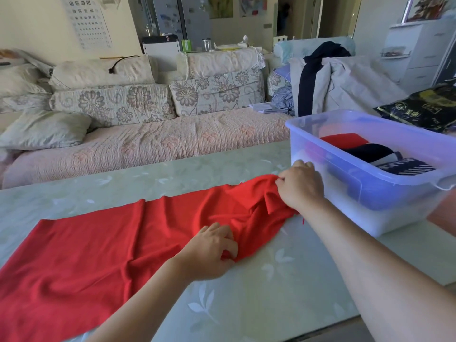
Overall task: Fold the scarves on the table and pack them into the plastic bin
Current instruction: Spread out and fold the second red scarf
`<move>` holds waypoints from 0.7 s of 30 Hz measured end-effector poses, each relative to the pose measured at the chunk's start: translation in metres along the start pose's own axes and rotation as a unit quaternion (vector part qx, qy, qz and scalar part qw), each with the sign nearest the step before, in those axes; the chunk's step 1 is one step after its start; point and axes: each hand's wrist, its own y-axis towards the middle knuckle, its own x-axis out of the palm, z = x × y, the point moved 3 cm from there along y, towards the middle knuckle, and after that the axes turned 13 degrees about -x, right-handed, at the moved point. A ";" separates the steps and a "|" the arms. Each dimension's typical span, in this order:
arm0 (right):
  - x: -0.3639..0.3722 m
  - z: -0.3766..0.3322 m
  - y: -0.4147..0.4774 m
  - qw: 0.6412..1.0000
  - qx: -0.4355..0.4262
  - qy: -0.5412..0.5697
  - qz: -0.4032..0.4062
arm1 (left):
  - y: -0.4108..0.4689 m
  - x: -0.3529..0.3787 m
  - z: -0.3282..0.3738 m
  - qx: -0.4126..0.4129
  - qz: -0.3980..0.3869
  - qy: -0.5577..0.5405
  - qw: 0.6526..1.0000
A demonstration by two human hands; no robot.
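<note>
So the step here looks like grabbing the bin-side end of the red scarf to carry it over for the first fold. Both hands are closed on cloth. The right hand pinches a bunched bit of the scarf's end just beside the plastic bin, almost touching its wall. The left hand has its fingers curled round the scarf's nearer edge, further from the bin and closer to the person.

The scarf lies on the table, running away from the bin. The part far from the bin is flat and the part next to it is rumpled.

My take: get both pinches out to the actual corners of that end before lifting, since right now each hand seems to hold a gather rather than a clean corner. Pull the end taut between the hands, then lay it over onto the flat part away from the bin and line up the edges.

The bin already holds a red folded scarf, a black one and a striped one, so aim for a similar size.
</note>
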 end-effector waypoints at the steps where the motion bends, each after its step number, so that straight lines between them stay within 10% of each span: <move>1: -0.003 0.003 0.001 0.998 0.031 0.007 0.058 | 0.001 -0.001 0.003 0.008 -0.027 -0.020 0.999; 4: 0.004 0.006 0.011 0.979 0.074 0.135 0.134 | 0.006 -0.005 0.015 0.007 -0.045 -0.087 0.995; 7: 0.023 -0.002 0.015 0.946 0.039 0.317 0.047 | 0.018 -0.005 0.017 -0.005 0.067 -0.072 0.995; 16: 0.043 -0.021 -0.020 0.950 -0.139 0.227 -0.160 | 0.040 0.036 0.041 -0.121 -0.144 0.036 0.981; 21: 0.047 -0.012 -0.049 0.933 -0.173 0.169 -0.267 | 0.026 0.027 0.026 -0.125 -0.001 -0.045 0.991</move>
